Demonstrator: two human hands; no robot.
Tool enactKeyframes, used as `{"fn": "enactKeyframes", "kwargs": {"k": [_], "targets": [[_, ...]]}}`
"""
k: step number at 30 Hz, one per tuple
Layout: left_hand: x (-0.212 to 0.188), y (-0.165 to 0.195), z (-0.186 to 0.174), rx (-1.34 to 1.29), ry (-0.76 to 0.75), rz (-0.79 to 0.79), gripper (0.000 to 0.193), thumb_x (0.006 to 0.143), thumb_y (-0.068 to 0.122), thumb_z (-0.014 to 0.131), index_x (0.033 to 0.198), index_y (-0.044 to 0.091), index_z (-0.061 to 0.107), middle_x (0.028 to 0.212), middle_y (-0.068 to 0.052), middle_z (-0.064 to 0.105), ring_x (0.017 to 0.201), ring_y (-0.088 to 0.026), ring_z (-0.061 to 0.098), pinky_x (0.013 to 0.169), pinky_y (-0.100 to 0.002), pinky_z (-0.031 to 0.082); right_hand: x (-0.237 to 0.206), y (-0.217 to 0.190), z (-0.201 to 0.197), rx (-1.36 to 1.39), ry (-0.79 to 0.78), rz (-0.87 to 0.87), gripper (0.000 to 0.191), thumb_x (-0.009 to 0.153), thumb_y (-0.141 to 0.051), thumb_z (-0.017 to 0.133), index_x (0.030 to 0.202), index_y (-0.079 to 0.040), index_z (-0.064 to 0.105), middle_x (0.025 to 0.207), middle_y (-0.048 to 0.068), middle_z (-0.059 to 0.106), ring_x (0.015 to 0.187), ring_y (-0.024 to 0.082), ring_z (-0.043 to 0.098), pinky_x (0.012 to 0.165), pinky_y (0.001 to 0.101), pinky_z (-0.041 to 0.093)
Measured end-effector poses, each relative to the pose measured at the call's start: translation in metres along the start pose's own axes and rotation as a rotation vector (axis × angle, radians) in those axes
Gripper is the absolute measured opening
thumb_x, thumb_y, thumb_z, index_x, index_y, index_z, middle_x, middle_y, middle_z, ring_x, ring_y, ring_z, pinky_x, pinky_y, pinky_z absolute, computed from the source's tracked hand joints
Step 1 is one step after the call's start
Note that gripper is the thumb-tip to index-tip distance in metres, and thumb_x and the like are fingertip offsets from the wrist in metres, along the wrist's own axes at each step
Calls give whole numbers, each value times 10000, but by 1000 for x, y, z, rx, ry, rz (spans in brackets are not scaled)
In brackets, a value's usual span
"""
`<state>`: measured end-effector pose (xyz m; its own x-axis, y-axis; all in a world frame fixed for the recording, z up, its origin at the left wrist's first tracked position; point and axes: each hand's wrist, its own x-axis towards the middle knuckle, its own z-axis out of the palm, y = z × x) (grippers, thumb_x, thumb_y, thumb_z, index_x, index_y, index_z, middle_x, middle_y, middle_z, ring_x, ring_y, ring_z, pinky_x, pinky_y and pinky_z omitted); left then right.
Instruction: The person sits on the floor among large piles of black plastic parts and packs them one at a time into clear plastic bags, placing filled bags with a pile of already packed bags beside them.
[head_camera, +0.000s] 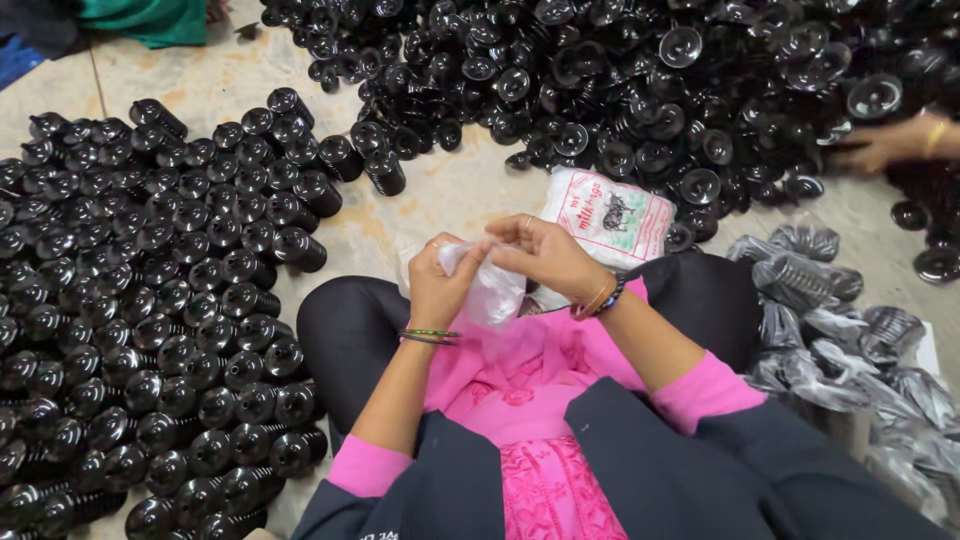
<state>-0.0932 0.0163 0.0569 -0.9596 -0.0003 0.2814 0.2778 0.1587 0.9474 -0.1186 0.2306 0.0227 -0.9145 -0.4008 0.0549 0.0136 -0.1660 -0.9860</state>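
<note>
We pinch a thin clear plastic bag between both hands above our lap. Our left hand has its grip closed on the bag's upper edge, and our right hand meets it there, fingertips closed on the same edge as if parting the mouth. The bag looks empty and hangs limp between our wrists. Just beyond our right hand lies a white printed packet on the floor. To our left, stacks of black ridged caps lie on their sides in neat rows. Ahead, a large loose heap of black caps spreads across the floor. To our right, filled clear bags of the same caps lie piled up. Another person's hand reaches into the heap at the far right. Judging from this, some bagging is done, but many stacks remain unpacked.
</note>
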Motion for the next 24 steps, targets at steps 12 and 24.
{"fn": "enactKeyframes", "kwargs": {"k": [12,24], "targets": [[-16,14,7,-264,20,-188,130,898,166,770,971,68,729,822,51,710,746,-25,614,680,-193,503,-29,1,39,7,230,-50,147,991,-105,673,1096,-3,690,929,-14,669,797,27,577,678,204,470],[-19,6,17,-320,-37,-190,219,908,238,791,986,37,757,834,56,713,739,-22,602,664,-197,491,-35,-1,32,97,311,-133,121,1029,-131,674,1012,-11,679,859,-59,618,753,12,526,660,193,434]]}}
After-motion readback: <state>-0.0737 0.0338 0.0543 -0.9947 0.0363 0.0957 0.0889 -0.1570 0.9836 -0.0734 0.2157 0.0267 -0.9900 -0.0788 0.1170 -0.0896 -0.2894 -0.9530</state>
